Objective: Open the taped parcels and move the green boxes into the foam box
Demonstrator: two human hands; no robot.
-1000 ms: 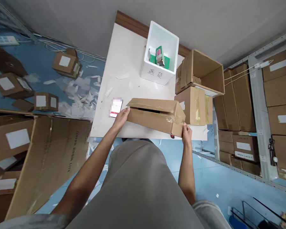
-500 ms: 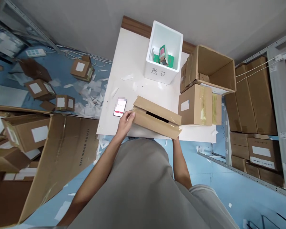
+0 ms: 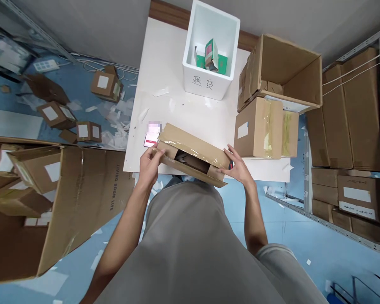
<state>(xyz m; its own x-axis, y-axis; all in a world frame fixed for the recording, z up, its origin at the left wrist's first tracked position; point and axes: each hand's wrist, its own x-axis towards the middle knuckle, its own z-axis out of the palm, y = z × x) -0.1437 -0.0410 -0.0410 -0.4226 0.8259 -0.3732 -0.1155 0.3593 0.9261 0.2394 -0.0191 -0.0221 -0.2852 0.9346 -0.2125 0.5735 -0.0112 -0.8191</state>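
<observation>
A long cardboard box (image 3: 193, 141) is tilted at the table's near edge, its long top flaps parted and strips of clear tape along one flap. Through the gap its dark inside shows, with something I cannot make out. My left hand (image 3: 150, 165) pinches the left end between thumb and fingers. At the right end my right hand (image 3: 240, 168) grips the box, thumb on the near side and fingers at the far flap. A small dark item with red and blue (image 3: 231, 164) shows by the right palm, mostly hidden. Left of the box lies a lit phone (image 3: 151, 139).
On the white table (image 3: 164, 71) stand a white foam bin (image 3: 202, 86) holding green packets, an open carton (image 3: 300, 84) and taped boxes (image 3: 256, 131). A large carton (image 3: 91, 185) full of parcels is at left. Shelving with boxes (image 3: 356, 109) rises at right.
The box's flaps have spread wider, showing more of the inside. My right hand has come up from beneath the right end into view. The view has shifted slightly.
</observation>
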